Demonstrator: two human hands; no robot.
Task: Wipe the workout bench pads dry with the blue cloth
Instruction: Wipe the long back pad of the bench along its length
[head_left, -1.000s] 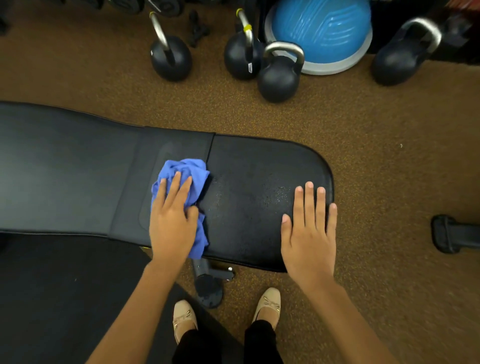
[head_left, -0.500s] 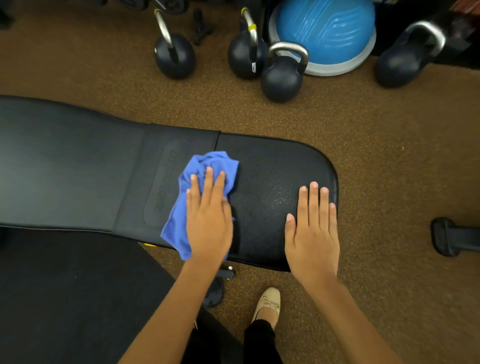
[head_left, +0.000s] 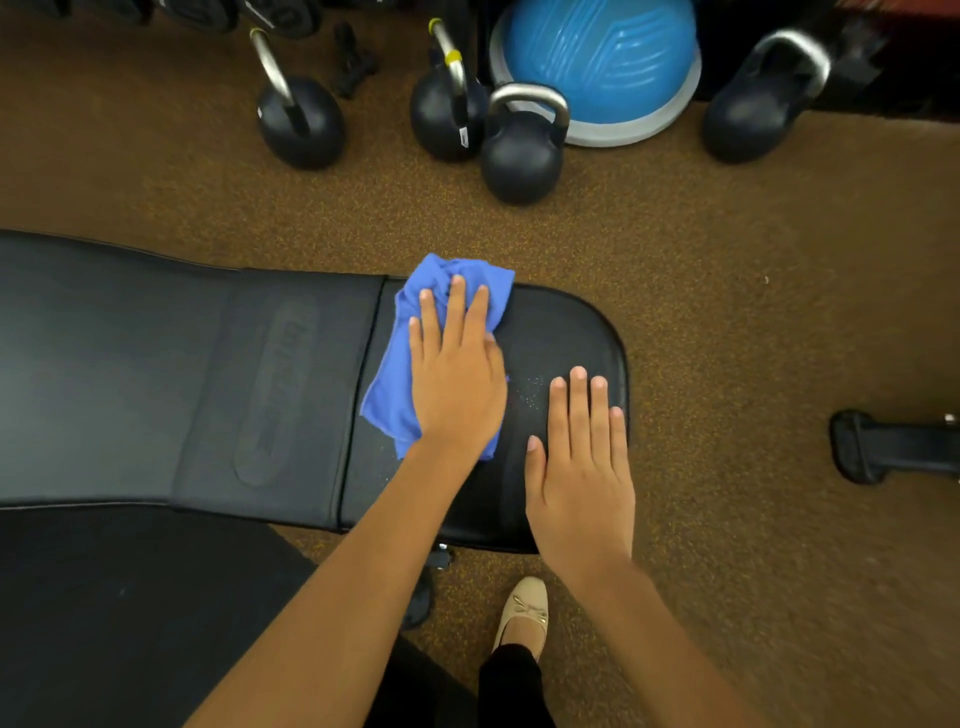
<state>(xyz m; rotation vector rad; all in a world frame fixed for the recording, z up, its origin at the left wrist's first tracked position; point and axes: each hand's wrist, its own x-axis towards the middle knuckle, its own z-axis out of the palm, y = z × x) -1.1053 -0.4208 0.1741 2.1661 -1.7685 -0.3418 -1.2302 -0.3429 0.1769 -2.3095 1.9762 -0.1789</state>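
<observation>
Blue and crumpled, the cloth (head_left: 402, 364) lies bunched under the left hand (head_left: 457, 384), which presses it flat onto the seat pad (head_left: 561, 332) with fingers straight and close together, not curled round it. Folds of it stick out beyond the fingertips at the pad's far edge, and a flap hangs out on the left of the hand, just reaching the seam where the seat pad meets the back pad (head_left: 130, 374). The right hand (head_left: 582, 478) rests just beside the left one, palm down and fully spread flat on the bare pad, holding nothing. Between the two hands the black upholstery shows a patch of fine droplets (head_left: 527, 389). Both pads are black, slightly glossy vinyl.

An oval logo (head_left: 275, 395) is embossed on the narrow end of the back pad, left of the cloth; its lettering is too faint and blurred to read. One kettlebell (head_left: 452, 109) beyond the hands carries a yellow band on its handle and a small white label, not legible.

The back pad runs out of view on the left. Other kettlebells (head_left: 522, 150) and a blue balance dome (head_left: 597, 57) sit on the brown speckled floor (head_left: 727, 312) past the bench; the dome is cut off at the top. A dark rubber-capped foot (head_left: 862, 447) right of the right hand is cut by the edge. Below the hands, one beige shoe (head_left: 522, 608) shows.
</observation>
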